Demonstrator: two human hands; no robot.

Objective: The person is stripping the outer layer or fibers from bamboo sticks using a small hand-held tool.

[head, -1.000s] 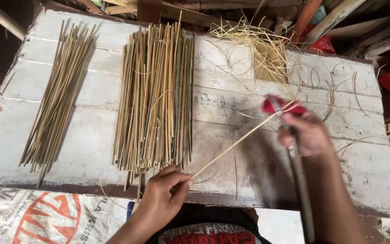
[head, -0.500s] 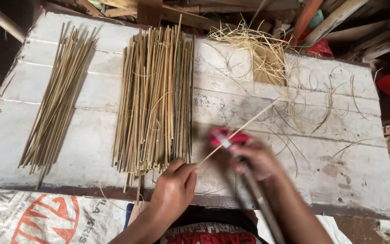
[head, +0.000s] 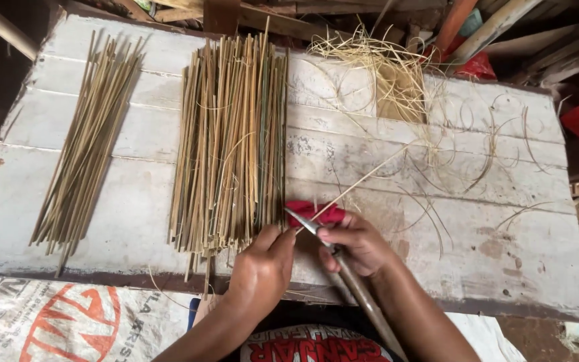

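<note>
My left hand [head: 263,268] pinches the near end of a thin bamboo strip [head: 363,179] that slants up to the right across the white wooden table [head: 135,201]. My right hand [head: 356,245] grips a long-handled knife [head: 343,271] and has a red cloth [head: 313,211] around its fingers. The blade tip rests against the strip close to my left fingers. Just left of my hands lies a broad pile of bamboo sticks [head: 232,141].
A second, thinner bundle of sticks [head: 88,147] lies at the table's left. Curly shavings [head: 397,74] are heaped at the back and scattered over the right side. A printed sack [head: 55,322] lies below the near edge. Wood scraps and red items crowd the far right.
My right hand has slid with the knife from far up the strip down toward my left hand, and now sits beside it at the near end. My left hand has stayed put.
</note>
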